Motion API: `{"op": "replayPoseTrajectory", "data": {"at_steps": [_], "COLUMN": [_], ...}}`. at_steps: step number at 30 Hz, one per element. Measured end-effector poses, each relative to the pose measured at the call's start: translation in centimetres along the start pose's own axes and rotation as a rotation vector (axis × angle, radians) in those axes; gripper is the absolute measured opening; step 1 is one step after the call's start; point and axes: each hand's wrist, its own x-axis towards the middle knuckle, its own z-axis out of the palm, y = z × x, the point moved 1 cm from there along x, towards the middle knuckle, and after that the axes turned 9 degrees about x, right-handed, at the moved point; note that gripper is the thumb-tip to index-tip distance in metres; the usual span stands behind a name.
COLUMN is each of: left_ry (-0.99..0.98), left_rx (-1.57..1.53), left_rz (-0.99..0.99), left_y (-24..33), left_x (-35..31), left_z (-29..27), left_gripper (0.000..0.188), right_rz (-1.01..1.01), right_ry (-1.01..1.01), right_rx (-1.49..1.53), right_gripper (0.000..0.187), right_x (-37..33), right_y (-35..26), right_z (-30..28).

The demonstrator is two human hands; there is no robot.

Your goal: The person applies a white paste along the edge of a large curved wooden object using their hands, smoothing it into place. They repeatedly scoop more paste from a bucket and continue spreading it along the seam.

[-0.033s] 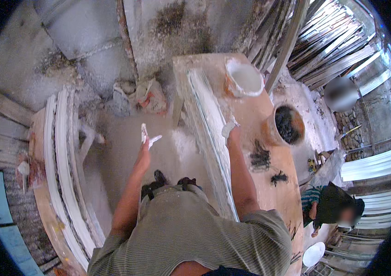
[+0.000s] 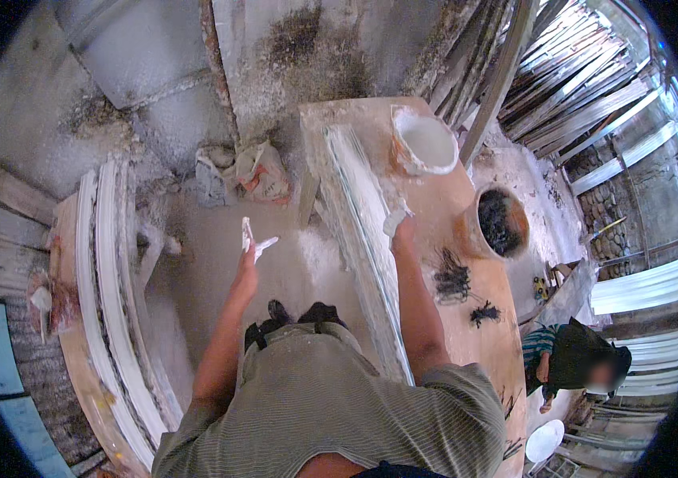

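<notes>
My left hand point(image 2: 250, 246) is held over the floor, left of the workbench. Its fingers and thumb are spread apart, coated in white paste, with nothing between them. Out over the bench, my right hand point(image 2: 400, 223) is beside the long white plaster moulding point(image 2: 361, 207). White paste covers its bunched fingers, and whatever they may hold is hidden. The moulding lies along the bench's left edge, in a long narrow form. Further along the bench stands a bucket point(image 2: 425, 145) with a white-smeared rim. Nearer is a second bucket point(image 2: 501, 221) with dark stuff inside.
Dark wiry bundles point(image 2: 452, 276) lie on the wooden bench point(image 2: 478, 334). To the left, more long white mouldings point(image 2: 109, 295) rest on another bench. Sacks point(image 2: 259, 174) sit against the wall. A person point(image 2: 574, 357) is at the right, beyond the bench. Wooden strips point(image 2: 578, 88) are stacked far right.
The view has tipped slightly, so the benches and buckets sit a little lower in the picture. Both hands keep nearly the same place and pose.
</notes>
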Motion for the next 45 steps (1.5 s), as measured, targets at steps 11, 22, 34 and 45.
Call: {"op": "replayPoseTrajectory", "data": {"at_steps": [11, 22, 34, 45], "left_ry": [0.108, 0.202, 0.063, 0.257], "left_rx": [0.04, 0.204, 0.675, 0.459], "left_rz": [0.02, -0.222, -0.088, -0.446], "left_y": [4.8, 7.6, 6.3, 3.8], "left_x": [14.2, 23.6, 24.1, 9.5], "left_z": [-7.9, -11.3, -11.4, -16.8], "left_gripper": [0.07, 0.057, 0.051, 0.055], "right_rz": [-0.324, -0.341, -1.014, -0.773], "right_ry": [0.109, -0.129, -0.805, -0.829], "right_rx": [-0.435, -0.824, -1.893, -2.242], "right_gripper": [0.036, 0.052, 0.023, 0.043], "right_x": [18.9, 14.5, 25.5, 16.9], "right_y": [-0.6, -0.2, 3.8, 3.3], "right_z": [26.4, 25.3, 34.7, 23.7]}}
